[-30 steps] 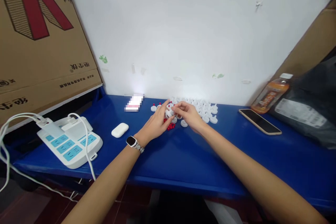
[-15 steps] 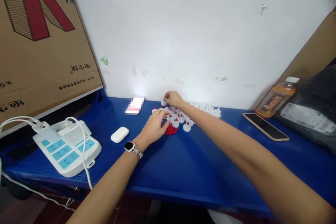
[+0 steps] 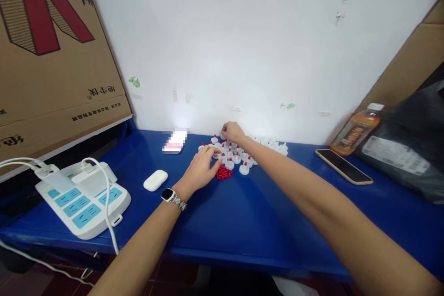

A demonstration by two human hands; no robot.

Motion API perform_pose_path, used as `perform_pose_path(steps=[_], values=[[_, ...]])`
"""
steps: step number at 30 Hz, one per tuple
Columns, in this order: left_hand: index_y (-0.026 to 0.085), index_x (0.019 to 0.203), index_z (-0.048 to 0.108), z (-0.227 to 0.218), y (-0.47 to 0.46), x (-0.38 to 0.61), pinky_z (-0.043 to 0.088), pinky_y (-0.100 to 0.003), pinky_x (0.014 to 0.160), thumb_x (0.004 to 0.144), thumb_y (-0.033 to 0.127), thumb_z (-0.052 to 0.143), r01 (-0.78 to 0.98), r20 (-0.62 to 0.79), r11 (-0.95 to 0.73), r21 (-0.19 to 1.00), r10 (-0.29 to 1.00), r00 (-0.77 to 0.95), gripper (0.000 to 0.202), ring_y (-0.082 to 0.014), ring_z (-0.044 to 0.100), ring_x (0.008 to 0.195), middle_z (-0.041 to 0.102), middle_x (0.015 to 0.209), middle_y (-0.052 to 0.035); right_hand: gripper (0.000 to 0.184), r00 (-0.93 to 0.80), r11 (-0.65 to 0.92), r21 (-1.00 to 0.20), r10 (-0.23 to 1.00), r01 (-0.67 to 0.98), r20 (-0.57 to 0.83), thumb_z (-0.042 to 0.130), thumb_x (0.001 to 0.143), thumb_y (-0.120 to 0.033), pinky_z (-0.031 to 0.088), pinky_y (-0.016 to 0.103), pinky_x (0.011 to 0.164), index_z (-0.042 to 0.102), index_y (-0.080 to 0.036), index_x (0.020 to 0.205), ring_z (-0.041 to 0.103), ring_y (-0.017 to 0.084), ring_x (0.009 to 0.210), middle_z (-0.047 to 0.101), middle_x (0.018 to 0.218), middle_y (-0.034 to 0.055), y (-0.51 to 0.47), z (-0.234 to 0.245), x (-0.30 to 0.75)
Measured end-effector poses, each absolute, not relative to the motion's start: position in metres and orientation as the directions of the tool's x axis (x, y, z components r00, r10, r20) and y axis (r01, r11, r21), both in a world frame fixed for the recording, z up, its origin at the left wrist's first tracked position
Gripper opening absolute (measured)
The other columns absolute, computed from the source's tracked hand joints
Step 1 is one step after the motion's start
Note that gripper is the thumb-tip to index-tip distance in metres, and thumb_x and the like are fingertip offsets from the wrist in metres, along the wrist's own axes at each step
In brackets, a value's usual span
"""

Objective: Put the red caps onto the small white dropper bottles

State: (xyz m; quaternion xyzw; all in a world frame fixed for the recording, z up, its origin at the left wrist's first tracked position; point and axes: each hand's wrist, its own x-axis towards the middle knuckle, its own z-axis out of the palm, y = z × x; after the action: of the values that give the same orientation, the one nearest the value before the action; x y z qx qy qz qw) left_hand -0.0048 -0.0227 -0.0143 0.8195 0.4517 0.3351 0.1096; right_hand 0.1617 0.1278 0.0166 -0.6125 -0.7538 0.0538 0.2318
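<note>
**Small white pieces cluster on a blue table [image 3: 263, 222] by the wall [image 3: 243, 46]**

From where I stand, the table's glossy top runs right up to the pale wall, which is marked with torn tape and flecks of green. A big cardboard box [image 3: 69, 74] leans at the left, above a white power strip [image 3: 78, 206] with blue sockets and trailing cables. Nearer the middle lie a small white case [image 3: 156, 180] and a card [image 3: 175, 141] blurred beyond reading. Over at the right, a phone [image 3: 344, 166] lies near a tilted bottle [image 3: 357, 129] and a dark package [image 3: 409, 143].

The red-tipped white pieces [image 3: 244, 169] stand at the centre, toward the back; plain white pieces [image 3: 277, 146] are heaped to their right, and a pile of red caps [image 3: 224, 172] sits in front. The left hand [image 3: 201, 166], a watch [image 3: 168, 194] at its wrist, rests beside them, thumb and fingers apart. The right hand [image 3: 233, 132] reaches to the back near the wall, fingers drawn together at a whitish piece; I can't tell whether they grip it.
</note>
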Motion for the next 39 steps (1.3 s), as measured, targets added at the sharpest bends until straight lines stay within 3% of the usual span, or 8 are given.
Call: perform_pose_path(steps=[4, 11, 15, 18, 21, 25, 34, 39], values=[[0.023, 0.128, 0.052, -0.014, -0.022, -0.006, 0.049, -0.047, 0.101, 0.099, 0.039, 0.048, 0.677, 0.469, -0.548, 0.491, 0.821, 0.325, 0.034, -0.0265, 0.058, 0.115, 0.056, 0.124, -0.0098, 0.020, -0.126, 0.323, -0.476, 0.908, 0.818, 0.399, 0.056, 0.088, -0.016, 0.049, 0.025, 0.078, 0.075, -0.016, 0.093, 0.069, 0.018, 0.085, 0.077, 0.092, 0.0082, 0.104, 0.025, 0.170], [0.025, 0.153, 0.029, -0.005, -0.033, 0.001, 0.046, -0.048, 0.108, 0.096, 0.049, 0.055, 0.638, 0.574, -0.632, 0.440, 0.744, 0.341, 0.067, -0.0306, 0.049, 0.134, 0.038, 0.151, -0.0148, 0.019, -0.139, 0.490, -0.806, 0.871, 0.334, 0.472, 0.067, 0.083, -0.034, 0.046, 0.027, 0.064, 0.073, -0.017, 0.083, 0.061, 0.015, 0.066, 0.071, 0.072, 0.0021, 0.009, 0.020, 0.190], [0.025, 0.140, 0.046, -0.002, -0.035, 0.005, 0.045, -0.046, 0.107, 0.101, 0.043, 0.048, 0.560, 0.528, -0.738, 0.376, 0.667, 0.525, 0.043, -0.0275, 0.055, 0.126, 0.056, 0.139, -0.0108, 0.024, -0.226, 0.476, -0.848, 0.874, 0.230, 0.429, 0.066, 0.085, -0.041, 0.044, 0.028, 0.064, 0.072, -0.018, 0.085, 0.060, 0.015, 0.068, 0.071, 0.077, 0.0019, -0.027, 0.008, 0.193], [0.022, 0.122, 0.056, -0.003, -0.031, 0.003, 0.048, -0.043, 0.098, 0.103, 0.041, 0.042, 0.545, 0.501, -0.744, 0.387, 0.666, 0.553, 0.031, -0.0252, 0.061, 0.110, 0.066, 0.118, -0.0095, 0.023, -0.211, 0.523, -0.773, 0.852, 0.360, 0.478, 0.058, 0.092, -0.039, 0.044, 0.029, 0.068, 0.070, -0.019, 0.097, 0.059, 0.016, 0.070, 0.070, 0.079, 0.0022, -0.041, 0.004, 0.199], [0.019, 0.112, 0.056, -0.006, -0.027, -0.001, 0.048, -0.041, 0.094, 0.104, 0.041, 0.038, 0.575, 0.502, -0.713, 0.401, 0.696, 0.513, 0.029, -0.0244, 0.060, 0.103, 0.065, 0.109, -0.0098, 0.015, -0.317, 0.612, -0.471, 0.763, 0.636, 0.563, 0.056, 0.095, -0.029, 0.041, 0.035, 0.081, 0.068, -0.020, 0.099, 0.059, 0.018, 0.082, 0.069, 0.086, 0.0035, -0.049, 0.003, 0.209], [0.020, 0.109, 0.053, -0.010, -0.025, -0.002, 0.048, -0.042, 0.093, 0.104, 0.043, 0.035, 0.602, 0.465, -0.674, 0.427, 0.735, 0.493, 0.030, -0.0246, 0.059, 0.102, 0.062, 0.108, -0.0103, 0.010, -0.491, 0.615, -0.172, 0.743, 0.770, 0.456, 0.059, 0.094, -0.025, 0.033, 0.039, 0.087, 0.067, -0.020, 0.091, 0.056, 0.022, 0.094, 0.069, 0.091, 0.0054, -0.053, 0.000, 0.217], [0.021, 0.110, 0.052, -0.014, -0.025, 0.002, 0.046, -0.042, 0.097, 0.103, 0.044, 0.035, 0.608, 0.422, -0.655, 0.449, 0.755, 0.502, 0.029, -0.0251, 0.057, 0.108, 0.060, 0.112, -0.0100, 0.011, -0.515, 0.590, -0.095, 0.763, 0.802, 0.390, 0.063, 0.094, -0.027, 0.031, 0.040, 0.088, 0.070, -0.020, 0.095, 0.052, 0.025, 0.099, 0.068, 0.093, 0.0073, -0.049, -0.009, 0.208], [0.021, 0.108, 0.052, -0.011, -0.026, 0.002, 0.047, -0.041, 0.095, 0.103, 0.045, 0.036, 0.610, 0.416, -0.650, 0.453, 0.759, 0.500, 0.029, -0.0248, 0.056, 0.108, 0.060, 0.112, -0.0093, 0.008, -0.376, 0.576, -0.348, 0.782, 0.740, 0.497, 0.063, 0.092, -0.024, 0.035, 0.039, 0.089, 0.070, -0.021, 0.089, 0.056, 0.024, 0.101, 0.070, 0.097, 0.0053, -0.047, -0.011, 0.208]])
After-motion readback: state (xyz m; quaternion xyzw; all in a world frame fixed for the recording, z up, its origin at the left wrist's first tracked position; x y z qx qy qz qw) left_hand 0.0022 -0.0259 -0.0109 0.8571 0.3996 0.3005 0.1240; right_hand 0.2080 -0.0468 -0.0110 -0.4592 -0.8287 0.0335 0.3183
